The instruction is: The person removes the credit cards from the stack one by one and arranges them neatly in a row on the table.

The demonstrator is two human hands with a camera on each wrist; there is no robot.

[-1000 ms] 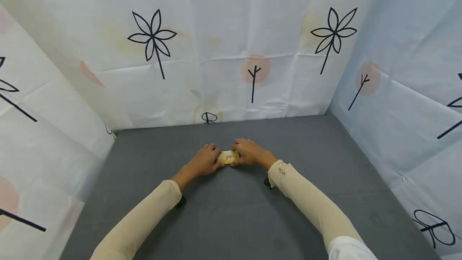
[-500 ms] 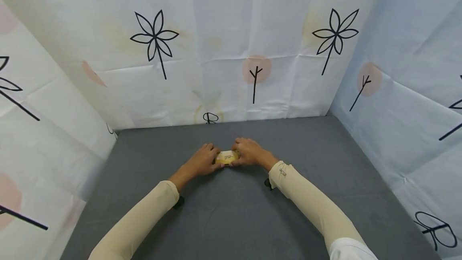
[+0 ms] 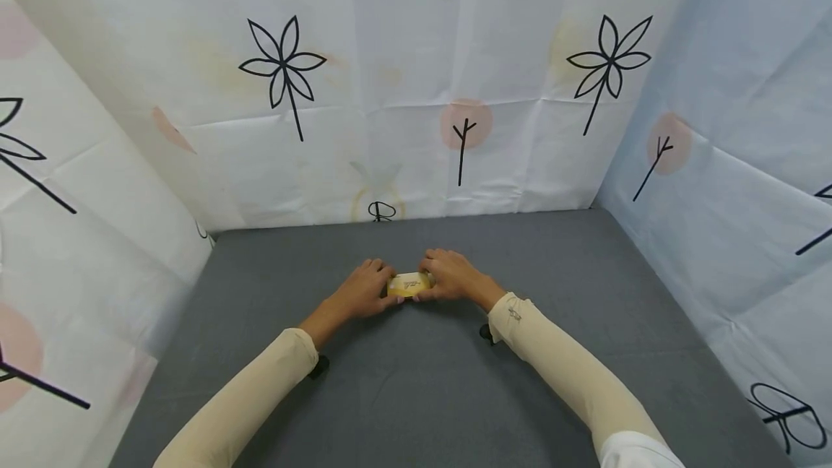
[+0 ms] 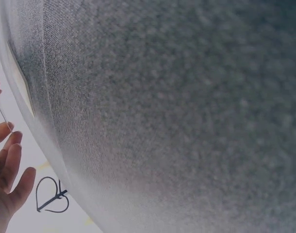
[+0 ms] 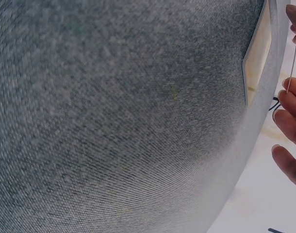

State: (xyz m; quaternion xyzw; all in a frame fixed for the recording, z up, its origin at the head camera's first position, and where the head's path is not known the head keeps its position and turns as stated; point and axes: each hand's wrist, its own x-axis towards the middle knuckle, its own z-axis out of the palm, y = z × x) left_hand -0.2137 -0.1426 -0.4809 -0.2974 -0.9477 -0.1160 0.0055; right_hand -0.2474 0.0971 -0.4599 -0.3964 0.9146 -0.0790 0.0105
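A small yellow-and-white box (image 3: 408,284) with faint print sits between both hands over the far middle of the grey table. My left hand (image 3: 367,289) pinches its left end, thumb at the near lower edge and fingers at the upper edge. At the opposite end, my right hand (image 3: 451,274) grips it the same way. In the left wrist view, part of a hand (image 4: 12,170) shows at the left edge, fingertips at a thin pale edge. The right wrist view likewise shows fingers (image 5: 289,124) by a thin straight edge. The fingers cover the box's ends.
A grey cloth-covered table (image 3: 416,396) spreads under both arms. White sheets with flower and tree prints form a back wall (image 3: 390,92), a left wall (image 3: 97,237) and a right wall (image 3: 728,222). Dark wrist-worn devices (image 3: 318,367) show under the sleeves.
The left hand has shifted slightly left, and a bit more of the box's left side shows. The head view has turned slightly left. Both hands keep their hold.
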